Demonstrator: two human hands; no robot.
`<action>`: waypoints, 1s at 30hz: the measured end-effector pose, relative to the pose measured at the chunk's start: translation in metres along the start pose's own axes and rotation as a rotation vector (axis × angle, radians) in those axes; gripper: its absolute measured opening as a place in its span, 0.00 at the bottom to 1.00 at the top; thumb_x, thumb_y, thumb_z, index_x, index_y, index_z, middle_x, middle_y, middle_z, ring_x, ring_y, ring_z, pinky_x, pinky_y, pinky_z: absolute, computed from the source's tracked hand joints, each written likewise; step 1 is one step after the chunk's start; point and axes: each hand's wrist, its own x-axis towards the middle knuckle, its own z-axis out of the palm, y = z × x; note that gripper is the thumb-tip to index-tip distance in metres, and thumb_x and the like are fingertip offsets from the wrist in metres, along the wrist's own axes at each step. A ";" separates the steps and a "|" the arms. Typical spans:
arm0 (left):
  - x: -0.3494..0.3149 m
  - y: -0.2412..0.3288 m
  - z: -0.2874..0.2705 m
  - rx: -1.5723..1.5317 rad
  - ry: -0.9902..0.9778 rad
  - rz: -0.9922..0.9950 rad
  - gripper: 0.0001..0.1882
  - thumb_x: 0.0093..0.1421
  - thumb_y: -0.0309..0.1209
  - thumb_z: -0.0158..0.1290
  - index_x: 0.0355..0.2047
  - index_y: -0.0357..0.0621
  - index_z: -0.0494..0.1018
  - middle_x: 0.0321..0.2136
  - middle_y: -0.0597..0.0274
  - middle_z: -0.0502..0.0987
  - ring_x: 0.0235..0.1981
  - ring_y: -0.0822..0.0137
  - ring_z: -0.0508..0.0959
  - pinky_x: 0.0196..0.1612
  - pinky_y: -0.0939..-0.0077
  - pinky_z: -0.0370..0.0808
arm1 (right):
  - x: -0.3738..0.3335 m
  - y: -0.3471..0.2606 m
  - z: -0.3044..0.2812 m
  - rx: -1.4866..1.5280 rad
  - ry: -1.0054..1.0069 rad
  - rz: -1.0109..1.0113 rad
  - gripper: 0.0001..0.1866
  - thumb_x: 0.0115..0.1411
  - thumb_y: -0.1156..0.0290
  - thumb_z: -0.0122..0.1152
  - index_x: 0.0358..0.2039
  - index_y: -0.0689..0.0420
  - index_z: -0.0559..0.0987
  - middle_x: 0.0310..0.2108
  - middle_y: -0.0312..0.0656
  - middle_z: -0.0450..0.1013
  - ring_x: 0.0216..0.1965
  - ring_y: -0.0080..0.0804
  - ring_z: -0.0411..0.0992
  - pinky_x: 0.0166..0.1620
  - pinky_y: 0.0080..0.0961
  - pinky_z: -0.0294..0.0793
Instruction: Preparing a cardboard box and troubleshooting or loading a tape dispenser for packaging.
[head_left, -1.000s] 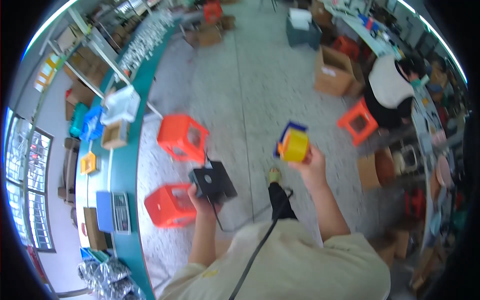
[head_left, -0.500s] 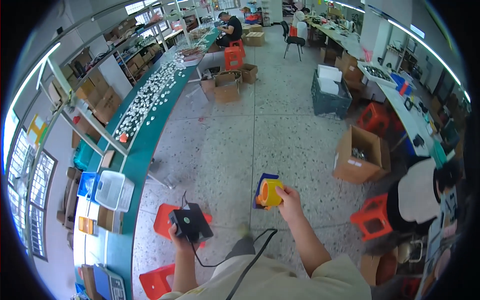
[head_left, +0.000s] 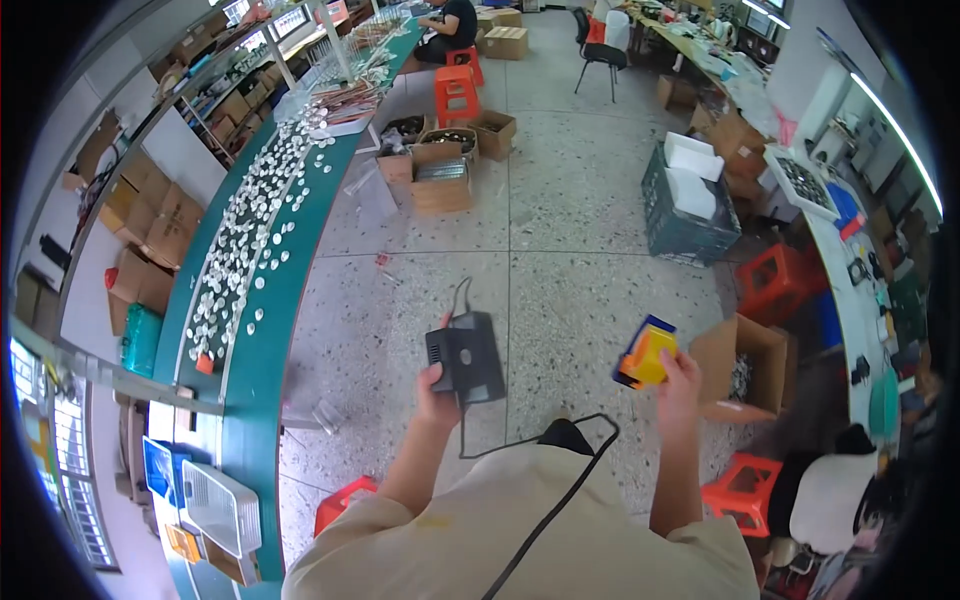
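My left hand [head_left: 436,393] is closed around the edge of a black box-shaped device [head_left: 474,357], held up over the floor with its flat face toward me. A black cable [head_left: 535,442] runs from it and crosses my shirt. In my right hand [head_left: 680,385] is a yellow roll of tape [head_left: 651,360], pinched between the fingers. A dark blue flat piece [head_left: 657,324] shows behind the roll; whether it is part of it I cannot tell. Both hands are well apart, over the speckled floor.
Along the left runs a green worktable [head_left: 262,330] with many small white pieces and a white basket [head_left: 222,505]. Open cardboard boxes [head_left: 441,200] stand ahead. To the right are a grey crate [head_left: 690,240], a cardboard box [head_left: 705,410], red stools [head_left: 745,490] and a seated person [head_left: 825,505].
My left hand has moved forward and right with the black device. My right hand has carried the yellow roll to the right. The view has shifted, and the red stools near me have moved downward.
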 end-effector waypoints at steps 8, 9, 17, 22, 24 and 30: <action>0.299 0.032 0.079 -0.088 -0.212 0.065 0.59 0.36 0.53 0.57 0.66 0.54 0.41 0.58 0.50 0.62 0.55 0.54 0.69 0.57 0.56 0.67 | 0.312 0.017 0.049 -0.112 0.133 0.014 0.09 0.58 0.74 0.57 0.38 0.66 0.76 0.33 0.38 0.75 0.34 0.23 0.74 0.39 0.19 0.72; 0.342 0.040 0.087 -0.083 -0.208 0.070 0.59 0.36 0.53 0.57 0.66 0.54 0.41 0.58 0.50 0.62 0.55 0.54 0.69 0.57 0.56 0.67 | 0.360 0.014 0.062 -0.129 0.094 0.041 0.10 0.58 0.74 0.57 0.38 0.66 0.76 0.33 0.39 0.75 0.34 0.23 0.74 0.39 0.20 0.72; 0.593 0.116 0.197 0.575 -0.415 0.230 0.68 0.21 0.36 0.67 0.64 0.36 0.42 0.54 0.52 0.63 0.54 0.62 0.66 0.57 0.72 0.59 | 0.671 -0.015 0.205 -0.289 -0.128 -0.032 0.13 0.58 0.75 0.58 0.41 0.68 0.75 0.34 0.39 0.75 0.34 0.24 0.74 0.40 0.18 0.72; 0.808 0.143 0.241 0.986 -1.122 0.103 0.58 0.22 0.39 0.65 0.59 0.36 0.58 0.47 0.50 0.70 0.45 0.52 0.71 0.52 0.70 0.64 | 0.822 -0.005 0.252 -0.307 0.073 0.148 0.12 0.59 0.75 0.57 0.42 0.68 0.75 0.36 0.39 0.74 0.37 0.23 0.73 0.43 0.17 0.70; 0.883 0.151 0.266 1.057 -1.312 0.083 0.52 0.25 0.41 0.64 0.56 0.36 0.62 0.43 0.51 0.72 0.40 0.53 0.72 0.46 0.69 0.65 | 0.882 -0.006 0.254 -0.183 0.012 0.108 0.13 0.57 0.74 0.60 0.40 0.68 0.75 0.35 0.39 0.75 0.35 0.24 0.73 0.42 0.17 0.70; 1.088 0.151 0.298 1.133 -1.494 -0.082 0.48 0.27 0.44 0.64 0.52 0.37 0.66 0.41 0.50 0.72 0.37 0.53 0.72 0.42 0.69 0.67 | 1.032 -0.031 0.260 -0.187 0.257 0.145 0.10 0.59 0.75 0.58 0.39 0.68 0.75 0.35 0.41 0.74 0.36 0.25 0.73 0.43 0.20 0.72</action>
